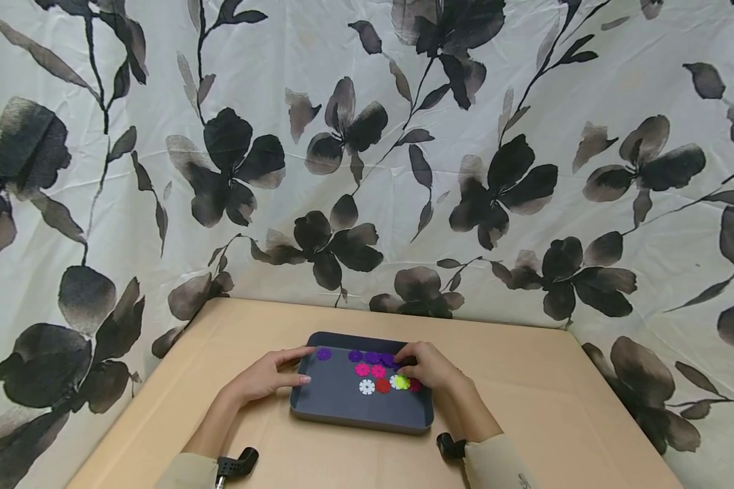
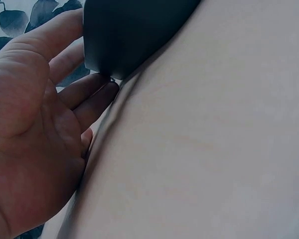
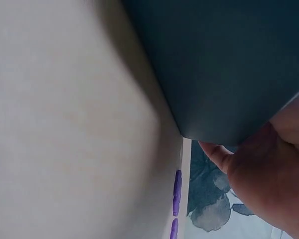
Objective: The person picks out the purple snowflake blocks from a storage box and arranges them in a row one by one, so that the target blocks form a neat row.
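A dark grey tray (image 1: 336,402) lies on the table with several notched plastic discs in it. My left hand (image 1: 268,372) holds the tray's left side, thumb over the rim and index finger at the far corner; its other fingers touch the outer wall in the left wrist view. Over the tray's right side, my right hand (image 1: 431,367) reaches in with bent fingers. Its index fingertip is at the purple discs (image 1: 372,358), its thumb just above a yellow disc (image 1: 402,382). Whether it pinches a disc I cannot tell. The tray wall (image 3: 214,74) hides those fingertips in the right wrist view.
One purple disc (image 1: 323,354) lies apart at the far left of the tray. Pink discs (image 1: 362,369), a white disc (image 1: 367,387) and a red disc (image 1: 382,386) lie nearer the middle. Behind the wooden table (image 1: 251,326) hangs a floral curtain (image 1: 342,204).
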